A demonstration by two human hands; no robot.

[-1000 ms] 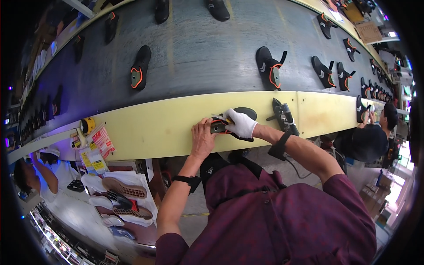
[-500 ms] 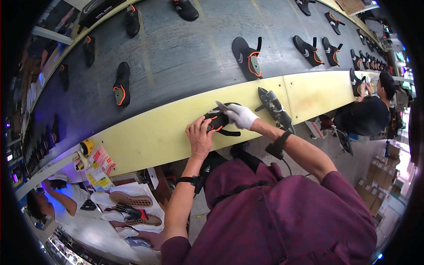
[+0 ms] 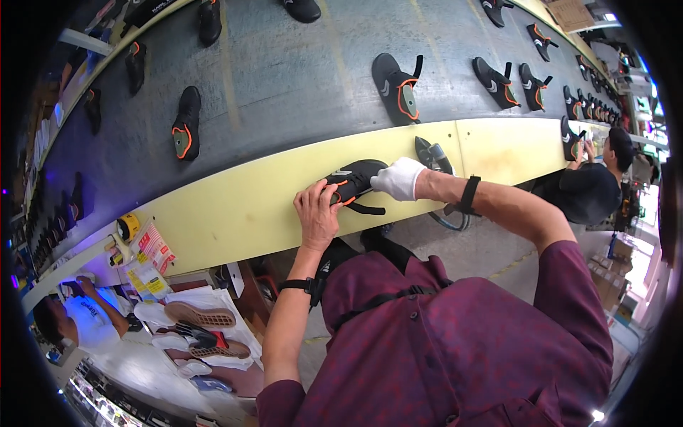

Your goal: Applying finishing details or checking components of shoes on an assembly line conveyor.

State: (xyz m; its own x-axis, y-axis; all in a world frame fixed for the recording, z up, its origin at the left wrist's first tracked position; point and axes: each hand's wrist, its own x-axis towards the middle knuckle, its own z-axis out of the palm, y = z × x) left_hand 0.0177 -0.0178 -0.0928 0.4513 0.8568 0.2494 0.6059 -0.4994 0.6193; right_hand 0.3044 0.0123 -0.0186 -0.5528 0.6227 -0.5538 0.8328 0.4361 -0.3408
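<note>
A black shoe (image 3: 363, 174) with orange collar trim and a loose strap lies on the pale yellow ledge in front of me. My left hand (image 3: 316, 213) is bare and closed around the shoe's heel end. At the toe end, my right hand (image 3: 400, 178), in a white glove, is closed in a fist against the near edge of the shoe. The knife-like tool seen in it half a second ago is now hidden by the glove and the shoe's side. Just beyond the right hand lies a dark hand tool (image 3: 434, 155), partly covered by the forearm.
Beyond the yellow ledge (image 3: 235, 203) runs a grey conveyor belt (image 3: 284, 78) bearing several black shoes (image 3: 395, 89). A yellow tape roll (image 3: 128, 226) and packets hang at the left. Soles (image 3: 203, 315) lie on a side table (image 3: 245, 381). Other people (image 3: 597, 178) sit right and lower left.
My right hand has shifted right and turned, its blade dropping from above the shoe to out of sight. My left hand keeps its hold. Shoes on the belt have drifted slightly left.
</note>
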